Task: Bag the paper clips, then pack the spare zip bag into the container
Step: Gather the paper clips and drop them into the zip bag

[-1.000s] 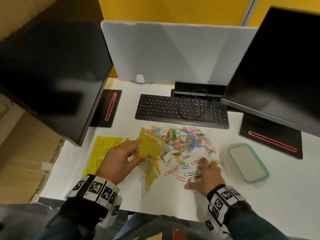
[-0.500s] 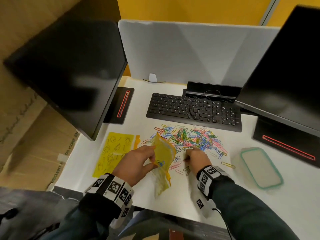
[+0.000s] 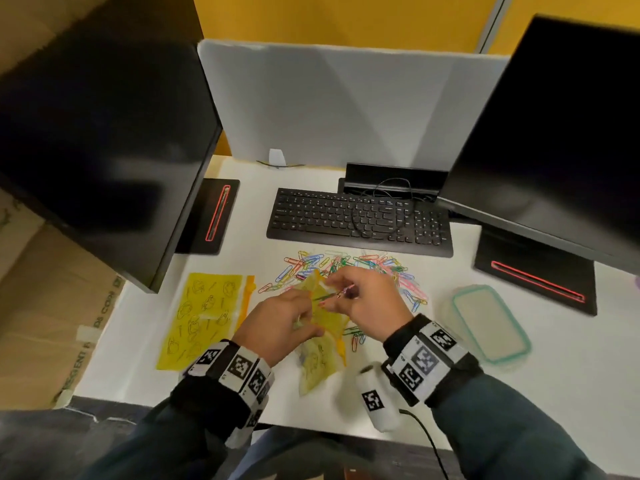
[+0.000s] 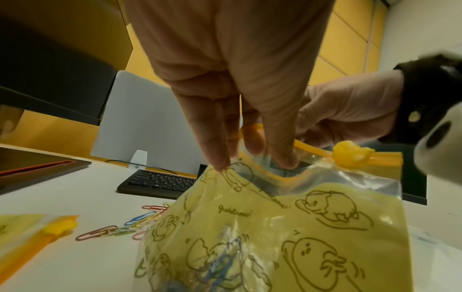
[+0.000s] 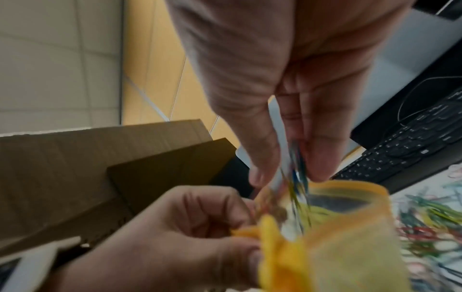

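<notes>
The yellow printed zip bag [image 4: 287, 227] is held open at its mouth by the left hand [image 3: 277, 323], pinched. A few coloured wire paper clips [image 5: 297, 170], pinched in the right hand [image 3: 367, 299], should be released inside the rim.

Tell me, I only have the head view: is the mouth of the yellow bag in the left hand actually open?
Observer: Yes. The left wrist view shows the bag with its mouth gaping, and the left hand gripping the rim.
Operator: Any clips inside it?
Observer: Yes, a tangle of coloured clips shows through the bag's lower part.
Operator: What has the right hand got?
Observer: In the right wrist view the right hand pinches a bunch of clips just above the mouth. They are blurred, so I cannot count them.
</notes>
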A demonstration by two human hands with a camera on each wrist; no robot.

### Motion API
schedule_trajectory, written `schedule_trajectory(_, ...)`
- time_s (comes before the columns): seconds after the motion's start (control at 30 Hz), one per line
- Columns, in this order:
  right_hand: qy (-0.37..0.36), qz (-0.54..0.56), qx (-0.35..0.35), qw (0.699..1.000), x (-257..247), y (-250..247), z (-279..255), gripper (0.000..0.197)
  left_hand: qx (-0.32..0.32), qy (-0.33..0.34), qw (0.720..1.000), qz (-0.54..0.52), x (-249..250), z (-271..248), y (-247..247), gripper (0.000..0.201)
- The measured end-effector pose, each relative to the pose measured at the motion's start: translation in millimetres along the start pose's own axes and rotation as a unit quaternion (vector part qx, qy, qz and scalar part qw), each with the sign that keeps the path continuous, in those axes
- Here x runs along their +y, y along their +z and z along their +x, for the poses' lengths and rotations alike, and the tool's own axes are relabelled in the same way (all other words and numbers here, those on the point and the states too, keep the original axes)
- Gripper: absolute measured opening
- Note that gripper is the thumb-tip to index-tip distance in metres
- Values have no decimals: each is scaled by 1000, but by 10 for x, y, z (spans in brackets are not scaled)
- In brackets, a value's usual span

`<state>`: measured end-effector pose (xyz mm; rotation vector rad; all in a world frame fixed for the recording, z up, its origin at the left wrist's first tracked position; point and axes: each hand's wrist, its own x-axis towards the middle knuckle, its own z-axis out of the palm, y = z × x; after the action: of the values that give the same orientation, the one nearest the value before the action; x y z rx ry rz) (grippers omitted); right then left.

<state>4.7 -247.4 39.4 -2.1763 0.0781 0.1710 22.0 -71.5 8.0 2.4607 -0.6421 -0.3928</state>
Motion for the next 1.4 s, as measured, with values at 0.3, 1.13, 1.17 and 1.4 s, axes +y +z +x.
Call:
schedule_trajectory(0.3,251,-206,-17,946,1219,-323,365,119,13,-6,1000,-9,-106,-161,-6,22)
schedule_trajectory(1.13,75,186,122,972,243,-223,74,15,-19,-1,1000,-9,26,-4,24,28)
schedule_trajectory(1.17,55,160,109,979,176,-164,75,14,-17,-1,1000,-9,33,1,29,26)
schedule_trajectory(1.4,112,-32,108,987,591,-127,-10,40,5,-4,1000,-25,10,-30,43,19)
